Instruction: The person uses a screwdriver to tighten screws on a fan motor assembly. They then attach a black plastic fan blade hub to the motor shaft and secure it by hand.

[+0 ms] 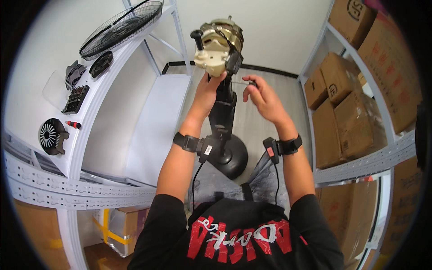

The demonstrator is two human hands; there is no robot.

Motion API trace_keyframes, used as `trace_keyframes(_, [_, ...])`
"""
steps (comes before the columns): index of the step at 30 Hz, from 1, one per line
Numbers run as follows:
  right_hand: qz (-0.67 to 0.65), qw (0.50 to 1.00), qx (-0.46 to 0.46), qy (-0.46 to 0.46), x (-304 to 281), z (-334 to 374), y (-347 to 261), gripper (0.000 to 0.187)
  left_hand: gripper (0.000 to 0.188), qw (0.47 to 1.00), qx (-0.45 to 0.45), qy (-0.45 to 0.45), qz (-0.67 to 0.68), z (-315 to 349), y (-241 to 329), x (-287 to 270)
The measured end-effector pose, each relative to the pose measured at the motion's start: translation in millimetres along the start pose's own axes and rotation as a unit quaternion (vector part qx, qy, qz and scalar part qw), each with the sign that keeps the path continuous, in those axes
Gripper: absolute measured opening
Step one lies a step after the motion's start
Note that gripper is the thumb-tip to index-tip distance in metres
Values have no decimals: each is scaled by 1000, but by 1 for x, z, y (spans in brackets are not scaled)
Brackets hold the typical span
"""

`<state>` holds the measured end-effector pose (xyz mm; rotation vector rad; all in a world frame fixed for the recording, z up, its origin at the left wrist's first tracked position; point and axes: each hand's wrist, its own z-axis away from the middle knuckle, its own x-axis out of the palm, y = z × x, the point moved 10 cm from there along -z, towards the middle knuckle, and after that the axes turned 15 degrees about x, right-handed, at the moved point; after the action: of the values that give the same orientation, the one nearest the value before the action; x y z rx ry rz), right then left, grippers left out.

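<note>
A pedestal fan stands upright in front of me, its motor (231, 32) bare and a cream gearbox housing (210, 57) with a black knob (197, 39) facing me. My left hand (206, 93) is closed around the fan's neck, just under that housing. In my right hand (266, 100) is a screwdriver (253, 83), pinched by its dark handle. Its thin shaft points left at the neck; whether the tip touches a screw is hidden. The fan's black column (220, 114) runs down to a round black base (236, 157) on the floor.
On the left shelf (90, 121) lie a fan grille (123, 29), a bit set (75, 99), a red-black screwdriver (73, 124), a slotted black cover (53, 136) and another black part (101, 64). Cardboard boxes (353, 121) fill the right rack. Bands with cables circle both my wrists.
</note>
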<state>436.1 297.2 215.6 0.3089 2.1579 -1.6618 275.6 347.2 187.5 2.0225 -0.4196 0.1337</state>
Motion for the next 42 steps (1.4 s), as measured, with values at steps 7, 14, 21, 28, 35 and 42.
trace_keyframes(7, [-99, 982, 56, 149, -5, -5, 6, 28, 53, 1000, 17, 8, -6, -3, -7, -13])
trace_keyframes(14, [-98, 960, 48, 259, -12, 6, 6, 18, 43, 1000, 21, 10, 1, -3, -6, -5])
trace_keyframes(21, [-242, 958, 55, 144, -4, -7, 25, 19, 37, 999, 22, 24, 1, -1, -6, -10])
trace_keyframes(28, [-346, 934, 42, 80, 1, 4, 12, 25, 49, 1000, -19, -7, 23, -4, -22, -12])
trace_keyframes(35, [-199, 970, 56, 131, -7, 1, 17, 25, 45, 1000, 0, -10, 16, -5, -18, -12])
trace_keyframes(42, [-98, 970, 52, 215, -15, 2, 4, 18, 41, 1000, 27, 0, -14, -5, -15, -13])
